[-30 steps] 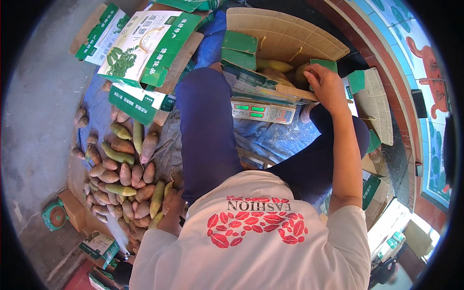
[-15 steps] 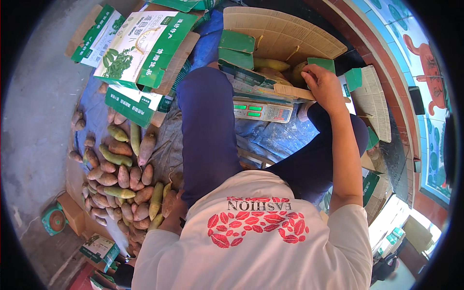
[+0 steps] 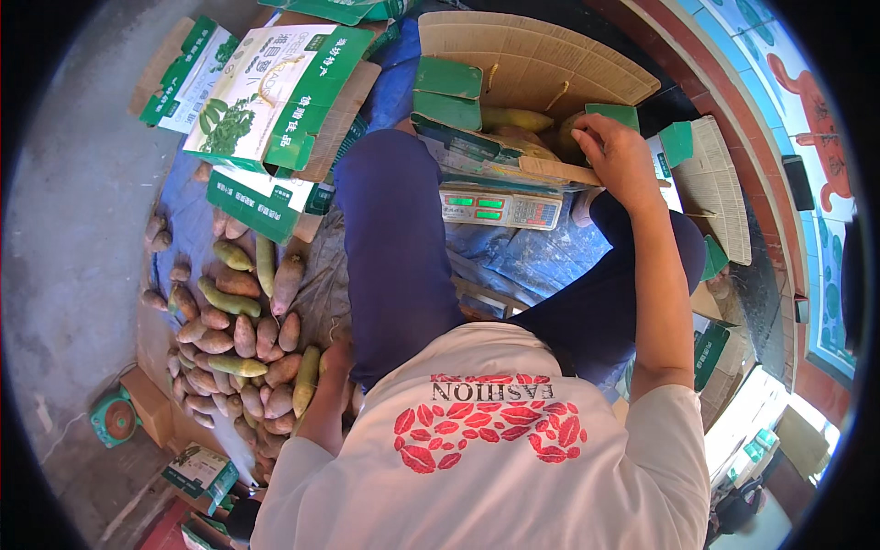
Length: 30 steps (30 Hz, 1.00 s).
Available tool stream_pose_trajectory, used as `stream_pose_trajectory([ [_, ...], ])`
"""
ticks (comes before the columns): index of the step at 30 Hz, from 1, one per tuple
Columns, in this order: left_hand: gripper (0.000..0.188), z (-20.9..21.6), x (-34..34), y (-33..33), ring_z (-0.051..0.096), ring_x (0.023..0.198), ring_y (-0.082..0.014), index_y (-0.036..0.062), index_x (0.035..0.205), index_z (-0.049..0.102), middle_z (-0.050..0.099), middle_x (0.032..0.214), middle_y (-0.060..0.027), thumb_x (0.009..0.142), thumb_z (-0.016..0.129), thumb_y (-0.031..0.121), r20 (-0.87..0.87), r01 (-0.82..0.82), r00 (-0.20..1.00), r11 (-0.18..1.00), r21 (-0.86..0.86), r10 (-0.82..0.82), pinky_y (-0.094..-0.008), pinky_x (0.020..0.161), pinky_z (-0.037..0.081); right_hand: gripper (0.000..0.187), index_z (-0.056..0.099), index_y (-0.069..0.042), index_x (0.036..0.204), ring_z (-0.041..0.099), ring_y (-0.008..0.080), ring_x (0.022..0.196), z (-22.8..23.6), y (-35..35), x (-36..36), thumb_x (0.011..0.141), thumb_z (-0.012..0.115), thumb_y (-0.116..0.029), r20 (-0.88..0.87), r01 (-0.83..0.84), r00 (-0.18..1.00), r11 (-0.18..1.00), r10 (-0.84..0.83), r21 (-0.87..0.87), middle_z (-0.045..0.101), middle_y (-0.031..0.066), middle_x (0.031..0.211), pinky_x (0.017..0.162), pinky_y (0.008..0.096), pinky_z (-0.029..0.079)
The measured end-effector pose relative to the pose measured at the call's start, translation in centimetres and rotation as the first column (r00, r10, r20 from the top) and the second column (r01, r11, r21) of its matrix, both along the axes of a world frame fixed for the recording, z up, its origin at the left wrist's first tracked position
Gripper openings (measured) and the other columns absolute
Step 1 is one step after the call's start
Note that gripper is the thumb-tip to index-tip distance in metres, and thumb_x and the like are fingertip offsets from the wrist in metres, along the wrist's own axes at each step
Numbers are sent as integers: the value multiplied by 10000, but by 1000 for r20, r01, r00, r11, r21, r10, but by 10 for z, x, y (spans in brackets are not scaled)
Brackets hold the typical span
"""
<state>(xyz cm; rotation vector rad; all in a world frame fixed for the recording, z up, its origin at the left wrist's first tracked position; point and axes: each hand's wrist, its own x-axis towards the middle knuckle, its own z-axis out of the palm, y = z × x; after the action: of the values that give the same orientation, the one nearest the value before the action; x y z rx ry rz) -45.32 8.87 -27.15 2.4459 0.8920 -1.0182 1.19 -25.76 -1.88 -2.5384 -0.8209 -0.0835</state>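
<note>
My right hand (image 3: 621, 158) is at the near right corner of an open cardboard box (image 3: 541, 50), its fingers loosely bent and nothing seen between them. Inside the box lie a yellow-green long root (image 3: 516, 119) and other roots, partly hidden by the near wall. The box rests on a digital scale (image 3: 500, 208) with a lit green display. My left hand (image 3: 338, 358) reaches down beside my left thigh, over a heap of sweet potatoes (image 3: 244, 337) and green radishes (image 3: 236, 365). My thigh and sleeve hide its fingers. Closest to it is a long green radish (image 3: 306, 379).
White-and-green cartons (image 3: 266, 92) stand at the upper left on a blue tarp (image 3: 396, 71). Another open carton (image 3: 710, 183) is to the right of the scale. A small green round device (image 3: 117, 417) and a small carton (image 3: 197, 469) sit on the floor at the lower left.
My left hand has shifted slightly forward beside the thigh and shows more now. My right hand stays at the box corner. The whole view has shifted slightly.
</note>
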Motion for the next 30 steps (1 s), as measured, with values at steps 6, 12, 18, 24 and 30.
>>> stream_pose_trajectory([
  [6, 449, 14, 35, 31, 568, 1011, -346, 126, 1053, 475, 549, 1037, -183, 689, 736, 158, 148, -80, 987, 987, 137, 60, -424, 822, 484, 166, 645, -56, 912, 642, 301, 759, 4, 0, -2, 845, 620, -205, -16, 27, 1000, 1000, -27, 2, 668, 110, 822, 670, 386, 498],
  [12, 543, 31, 71, 33, 558, 990, -361, 96, 1067, 422, 527, 1047, -173, 661, 781, 116, 362, -160, 929, 965, 206, 77, -425, 823, 484, 159, 635, -37, 950, 639, 282, 718, 0, -3, -1, 847, 631, -158, 8, -7, 1000, 1000, 6, 15, 651, 137, 800, 640, 360, 491],
  [18, 540, 26, 85, 17, 569, 974, -374, 76, 1076, 409, 506, 1069, -197, 682, 776, 109, 365, -219, 923, 944, 248, 118, -425, 814, 492, 163, 639, -51, 936, 641, 293, 741, 0, -1, -2, 845, 627, -186, -2, 5, 1000, 1000, -5, 17, 661, 118, 817, 651, 376, 495],
  [24, 475, 5, 89, 25, 596, 930, -382, 79, 1053, 408, 504, 1075, -220, 717, 743, 111, 349, -121, 937, 961, 249, 27, -428, 789, 509, 171, 640, -60, 914, 641, 306, 762, 0, 0, -2, 841, 627, -215, 2, 5, 1000, 1000, -5, -3, 665, 109, 825, 663, 395, 500],
  [30, 249, -29, 89, 29, 638, 857, -386, 90, 1014, 408, 569, 992, -214, 838, 583, 94, 175, -56, 985, 948, 312, 0, -432, 721, 533, 161, 632, -44, 940, 637, 304, 758, 2, 0, -3, 847, 632, -174, 2, -11, 1000, 1000, 11, -12, 658, 129, 838, 666, 368, 492],
])
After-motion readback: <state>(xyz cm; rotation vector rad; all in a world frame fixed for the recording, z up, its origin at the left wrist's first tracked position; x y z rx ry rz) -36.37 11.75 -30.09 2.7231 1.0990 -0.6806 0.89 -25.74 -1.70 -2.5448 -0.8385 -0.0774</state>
